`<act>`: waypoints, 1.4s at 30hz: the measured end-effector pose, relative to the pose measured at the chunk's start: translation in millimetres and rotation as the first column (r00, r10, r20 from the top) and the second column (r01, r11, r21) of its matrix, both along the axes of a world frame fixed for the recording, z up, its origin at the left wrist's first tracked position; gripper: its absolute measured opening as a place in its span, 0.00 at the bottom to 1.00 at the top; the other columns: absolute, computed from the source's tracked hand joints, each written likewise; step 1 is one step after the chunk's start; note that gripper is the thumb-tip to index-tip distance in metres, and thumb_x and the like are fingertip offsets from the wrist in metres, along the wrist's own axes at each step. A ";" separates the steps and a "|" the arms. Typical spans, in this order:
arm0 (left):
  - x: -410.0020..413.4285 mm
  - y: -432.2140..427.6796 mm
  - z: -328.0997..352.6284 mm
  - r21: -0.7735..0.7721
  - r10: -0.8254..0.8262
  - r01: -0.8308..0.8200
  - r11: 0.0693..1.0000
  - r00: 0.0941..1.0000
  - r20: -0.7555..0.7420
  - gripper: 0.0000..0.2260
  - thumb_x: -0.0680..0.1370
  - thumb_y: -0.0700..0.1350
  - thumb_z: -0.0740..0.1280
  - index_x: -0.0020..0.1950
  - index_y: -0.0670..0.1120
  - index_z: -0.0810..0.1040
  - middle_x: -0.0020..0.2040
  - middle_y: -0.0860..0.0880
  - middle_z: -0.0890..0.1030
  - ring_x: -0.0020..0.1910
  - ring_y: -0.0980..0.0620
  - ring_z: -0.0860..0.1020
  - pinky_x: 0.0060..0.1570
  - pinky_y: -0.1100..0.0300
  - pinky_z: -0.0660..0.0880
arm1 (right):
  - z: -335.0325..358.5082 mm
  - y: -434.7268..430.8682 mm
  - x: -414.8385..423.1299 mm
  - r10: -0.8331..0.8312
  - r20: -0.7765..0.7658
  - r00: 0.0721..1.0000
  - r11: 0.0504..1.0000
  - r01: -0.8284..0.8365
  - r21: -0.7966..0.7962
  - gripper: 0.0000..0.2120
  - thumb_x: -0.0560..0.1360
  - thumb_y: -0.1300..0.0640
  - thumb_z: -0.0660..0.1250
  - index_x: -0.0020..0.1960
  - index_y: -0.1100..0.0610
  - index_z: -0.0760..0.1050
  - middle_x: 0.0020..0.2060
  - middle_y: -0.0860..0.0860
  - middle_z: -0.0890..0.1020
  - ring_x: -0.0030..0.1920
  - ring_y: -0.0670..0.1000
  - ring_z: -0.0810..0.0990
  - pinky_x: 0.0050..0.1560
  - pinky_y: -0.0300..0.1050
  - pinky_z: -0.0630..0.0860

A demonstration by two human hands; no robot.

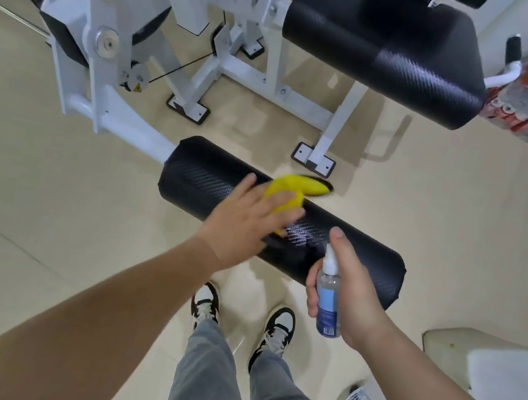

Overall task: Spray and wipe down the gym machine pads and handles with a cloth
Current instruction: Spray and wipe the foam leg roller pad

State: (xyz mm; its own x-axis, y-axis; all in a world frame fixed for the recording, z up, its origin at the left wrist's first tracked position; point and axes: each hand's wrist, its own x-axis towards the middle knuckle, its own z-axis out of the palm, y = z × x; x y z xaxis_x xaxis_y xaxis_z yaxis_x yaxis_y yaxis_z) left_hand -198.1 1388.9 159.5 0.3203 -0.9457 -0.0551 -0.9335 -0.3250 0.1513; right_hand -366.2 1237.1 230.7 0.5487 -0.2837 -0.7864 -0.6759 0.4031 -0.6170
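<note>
Two hands work at centre frame. The left hand [246, 221], fingers extended, presses the cloth [291, 191] flat on the roller [199, 170] at mid-length. The roller axis runs upper left to lower right. Its lower-right end lies nearer the right hand [355, 290], which grips the bottle [327, 307]. Wipe along this axis.
</note>
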 end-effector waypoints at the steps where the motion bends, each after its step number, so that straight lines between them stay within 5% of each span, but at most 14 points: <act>1: 11.6 -2.6 2.8 0.024 0.096 -0.096 0.995 0.995 -0.003 0.29 0.76 0.49 0.65 0.78 0.56 0.67 0.78 0.50 0.69 0.74 0.42 0.70 0.78 0.35 0.55 | -1.5 0.1 1.5 -0.019 -0.018 1.000 1.000 0.019 0.014 0.41 0.76 0.25 0.61 0.33 0.64 0.75 0.27 0.63 0.73 0.25 0.58 0.71 0.30 0.44 0.73; 6: 39.4 -71.6 11.8 0.229 0.504 -0.484 0.845 0.863 -0.038 0.19 0.83 0.49 0.58 0.74 0.58 0.66 0.71 0.51 0.75 0.76 0.43 0.65 0.77 0.31 0.42 | -6.5 5.7 1.8 -0.070 -0.072 0.995 0.997 0.073 0.030 0.36 0.79 0.30 0.62 0.35 0.64 0.75 0.28 0.61 0.72 0.25 0.57 0.69 0.28 0.42 0.71; 9: 52.1 -82.2 6.2 0.292 0.542 -0.494 0.819 0.833 -0.112 0.13 0.83 0.47 0.58 0.68 0.55 0.71 0.60 0.47 0.81 0.62 0.42 0.76 0.71 0.43 0.63 | -8.5 9.2 6.0 -0.068 -0.084 0.994 0.996 0.073 0.049 0.37 0.78 0.29 0.62 0.35 0.64 0.75 0.28 0.62 0.72 0.26 0.57 0.70 0.29 0.43 0.72; 12: 47.6 -72.2 3.3 0.080 0.504 -0.501 0.862 0.832 -0.230 0.14 0.81 0.46 0.63 0.66 0.54 0.74 0.57 0.47 0.80 0.54 0.42 0.76 0.55 0.49 0.70 | -10.9 12.0 12.6 -0.074 -0.071 0.995 0.994 0.080 0.080 0.36 0.79 0.29 0.62 0.36 0.64 0.75 0.28 0.61 0.72 0.26 0.57 0.70 0.31 0.44 0.72; 17: 36.2 -15.6 3.4 -0.260 0.435 -0.463 0.847 0.886 -0.161 0.19 0.74 0.41 0.67 0.65 0.49 0.76 0.54 0.45 0.78 0.52 0.43 0.75 0.57 0.49 0.73 | -17.2 25.7 20.2 -0.049 -0.086 0.995 0.997 0.054 0.052 0.35 0.79 0.31 0.62 0.34 0.62 0.74 0.29 0.62 0.72 0.25 0.56 0.70 0.31 0.43 0.72; 20: 32.6 5.0 -7.5 -0.243 0.376 -0.407 0.881 0.912 -0.162 0.24 0.73 0.39 0.68 0.70 0.49 0.75 0.61 0.45 0.77 0.59 0.41 0.75 0.67 0.45 0.70 | -21.7 33.0 20.9 -0.112 -0.120 0.986 0.993 0.115 0.018 0.33 0.80 0.34 0.63 0.31 0.62 0.73 0.26 0.61 0.71 0.24 0.55 0.69 0.30 0.44 0.71; 29: 33.5 -0.7 -0.9 -0.200 0.405 -0.450 0.870 0.885 -0.229 0.26 0.72 0.39 0.68 0.70 0.50 0.74 0.61 0.45 0.76 0.60 0.41 0.74 0.72 0.46 0.65 | -25.1 43.1 29.4 -0.336 -0.168 0.927 0.938 0.346 0.032 0.28 0.75 0.38 0.64 0.30 0.61 0.73 0.26 0.59 0.71 0.24 0.55 0.67 0.30 0.43 0.66; 34: 33.0 16.8 15.8 -0.230 0.554 -0.586 0.777 0.810 -0.191 0.31 0.74 0.45 0.63 0.78 0.41 0.66 0.58 0.40 0.76 0.56 0.39 0.72 0.65 0.43 0.70 | -19.8 40.7 21.8 -0.353 -0.176 0.919 0.921 0.375 0.109 0.34 0.74 0.29 0.66 0.32 0.60 0.71 0.27 0.57 0.69 0.25 0.55 0.66 0.30 0.45 0.66; 39: 44.2 5.8 23.2 -0.057 0.790 -0.811 0.582 0.581 -0.194 0.23 0.73 0.59 0.60 0.54 0.41 0.77 0.56 0.39 0.74 0.59 0.35 0.71 0.67 0.40 0.68 | -6.1 25.0 2.2 -0.300 -0.145 0.943 0.935 0.321 0.150 0.38 0.74 0.25 0.65 0.31 0.61 0.70 0.28 0.59 0.70 0.25 0.56 0.67 0.30 0.46 0.68; 42: 1.2 -35.2 19.8 -0.022 0.696 -0.705 0.709 0.704 -0.142 0.15 0.75 0.55 0.64 0.52 0.44 0.74 0.55 0.42 0.79 0.64 0.38 0.73 0.72 0.38 0.63 | 5.4 13.8 -14.5 -0.319 -0.077 0.945 0.930 0.328 0.167 0.38 0.74 0.26 0.65 0.32 0.62 0.71 0.27 0.59 0.70 0.26 0.57 0.68 0.32 0.47 0.69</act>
State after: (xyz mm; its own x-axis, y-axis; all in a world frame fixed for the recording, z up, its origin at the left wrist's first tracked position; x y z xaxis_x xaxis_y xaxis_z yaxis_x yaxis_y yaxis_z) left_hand -196.9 1353.7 179.3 0.8877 -0.4535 -0.0798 -0.4147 -0.8627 0.2895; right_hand -380.8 1250.9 236.1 0.4111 -0.2950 -0.8625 -0.5172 0.7037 -0.4872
